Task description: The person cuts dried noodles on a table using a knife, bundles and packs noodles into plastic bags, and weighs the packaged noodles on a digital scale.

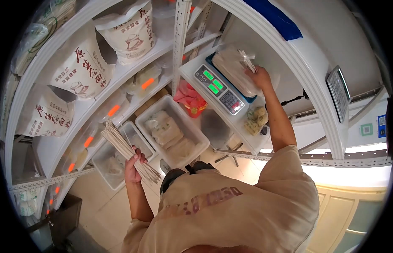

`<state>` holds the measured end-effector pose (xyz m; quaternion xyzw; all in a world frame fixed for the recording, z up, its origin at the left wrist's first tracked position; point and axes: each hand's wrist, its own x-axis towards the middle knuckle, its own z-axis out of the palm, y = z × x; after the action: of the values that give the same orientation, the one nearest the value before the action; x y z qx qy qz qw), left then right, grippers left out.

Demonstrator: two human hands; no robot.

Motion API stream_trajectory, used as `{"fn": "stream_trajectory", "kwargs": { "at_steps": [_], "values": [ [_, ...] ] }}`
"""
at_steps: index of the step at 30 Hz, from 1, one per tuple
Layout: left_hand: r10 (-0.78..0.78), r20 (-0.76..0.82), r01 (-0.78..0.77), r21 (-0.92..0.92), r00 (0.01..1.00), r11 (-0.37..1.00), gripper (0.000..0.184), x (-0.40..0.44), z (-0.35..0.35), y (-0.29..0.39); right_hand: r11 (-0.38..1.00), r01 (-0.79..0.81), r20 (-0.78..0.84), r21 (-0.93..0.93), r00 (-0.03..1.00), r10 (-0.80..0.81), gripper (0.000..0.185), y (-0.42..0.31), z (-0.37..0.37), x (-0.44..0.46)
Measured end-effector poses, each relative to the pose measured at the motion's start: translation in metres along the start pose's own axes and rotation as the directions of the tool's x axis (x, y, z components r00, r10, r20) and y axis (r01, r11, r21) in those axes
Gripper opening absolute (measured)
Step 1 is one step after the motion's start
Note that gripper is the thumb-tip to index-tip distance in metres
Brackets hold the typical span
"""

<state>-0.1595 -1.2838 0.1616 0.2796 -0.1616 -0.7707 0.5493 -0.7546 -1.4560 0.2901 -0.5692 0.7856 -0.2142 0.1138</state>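
My left hand (135, 165) is closed around a thick bundle of long, pale dried noodles (122, 145), held slanting above the shelf-side bins. My right hand (258, 78) is stretched out over the digital scale (219, 89), fingers closed on a few pale dried noodles (248, 64) whose ends show past the fingertips. Beneath that hand, a clear plastic bag (234, 69) of pale contents lies on the scale's blue-edged pan. Green digits glow on the scale's displays.
White flour sacks (84, 63) line the left shelf. Below are a white bin (171, 133) of bagged goods and a smaller bin (112, 168). A red bag (190, 99) lies left of the scale, a yellowish bag (255, 120) in front. A metal upright (181, 46) divides the shelving.
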Motion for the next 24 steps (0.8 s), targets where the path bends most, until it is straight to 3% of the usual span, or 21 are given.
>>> {"fn": "stream_trajectory", "kwargs": {
  "at_steps": [3,5,9,13,16,18,24],
  "values": [
    [-0.017,0.006,0.017,-0.017,1.000,1.000,0.037,0.003,0.002,-0.003,0.997,-0.009,0.018,-0.078,1.000,0.011,0.054,0.000,-0.001,-0.005],
    [-0.025,0.013,0.025,-0.027,1.000,0.999,0.038,0.003,0.001,-0.005,0.961,-0.039,-0.046,-0.275,0.999,0.027,0.058,-0.011,-0.001,-0.010],
    [-0.025,0.036,0.027,-0.036,0.999,0.999,0.039,0.004,0.003,-0.007,0.960,0.037,-0.149,-0.278,0.986,-0.081,0.052,-0.011,0.001,-0.014],
    [-0.026,0.061,0.029,-0.049,0.998,0.998,0.039,0.005,0.008,-0.006,0.966,0.061,-0.152,-0.253,0.983,-0.102,0.053,-0.019,-0.014,0.016],
    [-0.043,0.067,0.045,-0.037,0.997,0.998,0.038,0.007,0.011,-0.006,0.960,0.164,-0.178,-0.227,0.962,-0.206,0.048,-0.044,-0.035,0.042],
    [-0.066,0.076,0.069,-0.039,0.995,0.997,0.039,0.008,0.013,-0.007,0.989,-0.078,0.023,0.128,0.997,0.075,0.046,-0.065,-0.048,0.055],
    [-0.078,0.094,0.081,-0.029,0.993,0.996,0.037,0.012,0.009,-0.017,0.936,-0.167,0.140,0.310,0.982,0.129,0.041,-0.057,-0.047,0.089]
  ]
}}
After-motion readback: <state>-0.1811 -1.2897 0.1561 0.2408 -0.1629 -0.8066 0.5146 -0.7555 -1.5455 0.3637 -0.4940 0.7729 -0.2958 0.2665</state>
